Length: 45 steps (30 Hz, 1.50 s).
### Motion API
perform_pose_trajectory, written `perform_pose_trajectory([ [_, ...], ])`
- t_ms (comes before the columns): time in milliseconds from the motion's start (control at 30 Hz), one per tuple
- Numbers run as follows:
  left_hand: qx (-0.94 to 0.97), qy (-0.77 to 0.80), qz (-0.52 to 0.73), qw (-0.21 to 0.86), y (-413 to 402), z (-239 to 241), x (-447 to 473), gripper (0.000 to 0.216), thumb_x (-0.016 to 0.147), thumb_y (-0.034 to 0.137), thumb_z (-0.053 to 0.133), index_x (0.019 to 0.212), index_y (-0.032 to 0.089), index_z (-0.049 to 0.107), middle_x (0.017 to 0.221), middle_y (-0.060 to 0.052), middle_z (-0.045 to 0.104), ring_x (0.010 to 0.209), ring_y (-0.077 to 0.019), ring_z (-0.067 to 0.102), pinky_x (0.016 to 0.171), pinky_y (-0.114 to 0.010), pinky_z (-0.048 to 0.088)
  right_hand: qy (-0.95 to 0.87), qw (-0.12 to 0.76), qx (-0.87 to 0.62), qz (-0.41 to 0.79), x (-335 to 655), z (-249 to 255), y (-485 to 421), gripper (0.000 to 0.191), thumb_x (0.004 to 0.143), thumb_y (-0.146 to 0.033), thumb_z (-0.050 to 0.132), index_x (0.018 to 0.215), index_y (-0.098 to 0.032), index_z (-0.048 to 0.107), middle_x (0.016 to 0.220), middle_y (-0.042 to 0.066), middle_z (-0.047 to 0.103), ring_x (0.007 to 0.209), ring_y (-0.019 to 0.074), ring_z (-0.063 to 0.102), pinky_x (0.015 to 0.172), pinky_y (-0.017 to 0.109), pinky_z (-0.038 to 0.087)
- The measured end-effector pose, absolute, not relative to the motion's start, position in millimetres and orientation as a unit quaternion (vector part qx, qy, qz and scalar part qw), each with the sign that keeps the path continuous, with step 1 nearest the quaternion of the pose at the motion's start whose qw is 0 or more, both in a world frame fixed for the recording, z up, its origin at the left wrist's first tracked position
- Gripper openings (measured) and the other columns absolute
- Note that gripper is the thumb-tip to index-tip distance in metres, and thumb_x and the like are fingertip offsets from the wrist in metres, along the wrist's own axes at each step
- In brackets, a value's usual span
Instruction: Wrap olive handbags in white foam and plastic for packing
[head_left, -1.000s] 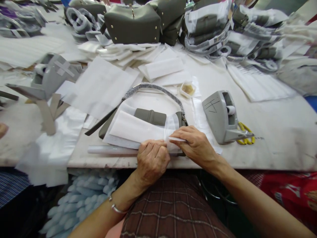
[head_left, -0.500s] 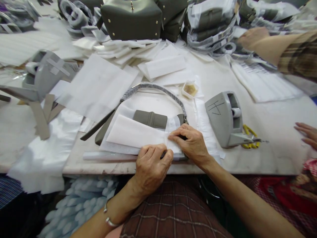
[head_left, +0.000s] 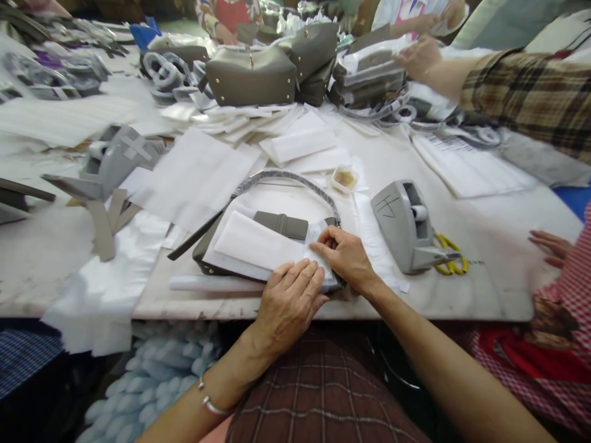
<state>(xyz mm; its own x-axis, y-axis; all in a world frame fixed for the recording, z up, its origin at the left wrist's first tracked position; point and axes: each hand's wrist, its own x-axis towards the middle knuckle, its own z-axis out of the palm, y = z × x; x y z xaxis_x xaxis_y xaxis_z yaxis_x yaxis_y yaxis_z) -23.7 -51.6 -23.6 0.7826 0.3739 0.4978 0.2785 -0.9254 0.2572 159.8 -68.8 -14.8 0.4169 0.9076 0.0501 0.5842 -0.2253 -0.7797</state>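
Observation:
A dark grey-green handbag (head_left: 205, 251) lies on the table before me, its handle (head_left: 289, 175) wrapped in clear plastic and arched away from me. Folded white padding (head_left: 256, 241) covers its front, over a thin white sheet. Above the padding a strap flap (head_left: 282, 225) shows bare. My left hand (head_left: 293, 295) lies flat on the padding's lower right part, fingers stretched out. Close to it, my right hand (head_left: 344, 255) has its fingers curled, with thumb and fingertips together at the padding's right end; whatever is between them is hidden.
Right of the bag stands a grey tape dispenser (head_left: 399, 227) beside yellow-handled scissors (head_left: 450, 255); another dispenser (head_left: 115, 157) is on the left. A small dish (head_left: 345, 179), loose white sheets (head_left: 194, 172) and more handbags (head_left: 252, 77) lie beyond. A co-worker's plaid sleeve (head_left: 521, 92) reaches in at right.
My left hand has gone from curled fingers to lying flat on the padding. My right hand stays at the padding's right end. The view has tilted up, showing more people at the back.

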Motion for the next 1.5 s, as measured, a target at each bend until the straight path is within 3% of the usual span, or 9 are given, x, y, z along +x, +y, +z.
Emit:
perform_pose_trajectory([
  [267, 0.943, 0.173, 0.281, 0.052, -52, -27, -23, 0.038, 0.093, 0.032, 0.062, 0.127, 0.016, 0.057, 0.125, -0.01, 0.067, 0.117, -0.0234, 0.06, 0.099, -0.04, 0.042, -0.495, 0.341, -0.77, 0.213, 168, -14, -61, 0.021, 0.077, -0.039, 0.071, 0.07, -0.02, 0.065, 0.065, -0.004, 0.063, 0.061, 0.0122, 0.055, 0.058, 0.025, 0.038],
  [400, 0.942, 0.175, 0.284, 0.043, -52, -24, -23, 0.036, 0.092, 0.03, 0.064, 0.124, 0.017, 0.058, 0.122, -0.009, 0.068, 0.115, -0.0233, 0.061, 0.097, -0.04, 0.043, -0.486, 0.32, -0.8, 0.15, 166, -11, -59, 0.015, 0.078, -0.037, 0.07, 0.08, -0.022, 0.068, 0.067, -0.003, 0.064, 0.063, 0.0137, 0.057, 0.06, 0.026, 0.038],
  [633, 0.938, 0.171, 0.3, 0.04, -52, -24, -23, 0.029, 0.094, 0.028, 0.06, 0.121, 0.018, 0.06, 0.118, -0.008, 0.069, 0.11, -0.0229, 0.063, 0.095, -0.039, 0.043, -0.432, 0.481, -0.762, 0.054, 205, 40, -117, 0.032, 0.082, -0.05, 0.065, 0.088, -0.018, 0.071, 0.075, 0.003, 0.069, 0.065, 0.0172, 0.06, 0.064, 0.029, 0.046],
  [767, 0.932, 0.161, 0.323, 0.036, -50, -26, -22, 0.027, 0.095, 0.025, 0.058, 0.121, 0.018, 0.062, 0.119, -0.008, 0.07, 0.11, -0.0236, 0.064, 0.095, -0.039, 0.043, -0.346, 0.449, -0.823, -0.029, 266, 68, -169, 0.031, 0.081, -0.047, 0.065, 0.091, -0.019, 0.072, 0.08, 0.004, 0.07, 0.07, 0.0188, 0.061, 0.068, 0.031, 0.046],
  [900, 0.926, 0.145, 0.346, 0.028, -47, -28, -21, 0.027, 0.096, 0.023, 0.055, 0.12, 0.016, 0.062, 0.117, -0.008, 0.071, 0.108, -0.0242, 0.065, 0.095, -0.039, 0.042, -0.265, 0.395, -0.877, 0.071, 317, 59, -197, 0.021, 0.075, -0.038, 0.069, 0.077, -0.017, 0.073, 0.075, 0.006, 0.07, 0.071, 0.0185, 0.058, 0.068, 0.03, 0.043],
  [1000, 0.926, 0.142, 0.35, 0.018, -46, -28, -22, 0.027, 0.097, 0.024, 0.053, 0.121, 0.017, 0.062, 0.118, -0.008, 0.071, 0.109, -0.0241, 0.065, 0.097, -0.039, 0.042, -0.235, 0.412, -0.86, 0.19, 334, 39, -199, 0.029, 0.072, -0.043, 0.071, 0.069, -0.015, 0.073, 0.063, 0.005, 0.066, 0.059, 0.0156, 0.054, 0.058, 0.028, 0.042],
  [1100, 0.931, 0.138, 0.339, 0.011, -46, -28, -24, 0.028, 0.099, 0.025, 0.05, 0.123, 0.016, 0.062, 0.122, -0.007, 0.07, 0.113, -0.0232, 0.064, 0.099, -0.039, 0.041, -0.222, 0.447, -0.831, 0.245, 335, 27, -190, 0.034, 0.068, -0.047, 0.073, 0.072, -0.014, 0.073, 0.07, 0.005, 0.069, 0.057, 0.0129, 0.055, 0.055, 0.025, 0.043],
  [1300, 0.933, 0.137, 0.332, 0.009, -45, -29, -24, 0.028, 0.101, 0.026, 0.047, 0.123, 0.017, 0.062, 0.123, -0.006, 0.069, 0.114, -0.0226, 0.063, 0.101, -0.038, 0.038, -0.194, 0.526, -0.784, 0.266, 324, 34, -177, 0.038, 0.05, -0.039, 0.085, 0.073, -0.012, 0.071, 0.067, 0.005, 0.068, 0.057, 0.0117, 0.056, 0.053, 0.022, 0.042],
  [1500, 0.935, 0.131, 0.329, 0.016, -44, -31, -25, 0.029, 0.102, 0.026, 0.046, 0.126, 0.017, 0.06, 0.125, -0.005, 0.068, 0.116, -0.0222, 0.062, 0.101, -0.038, 0.037, -0.186, 0.619, -0.734, 0.206, 311, 53, -199, 0.026, 0.055, -0.034, 0.079, 0.07, -0.017, 0.066, 0.056, -0.003, 0.056, 0.054, 0.0086, 0.048, 0.053, 0.021, 0.041],
])
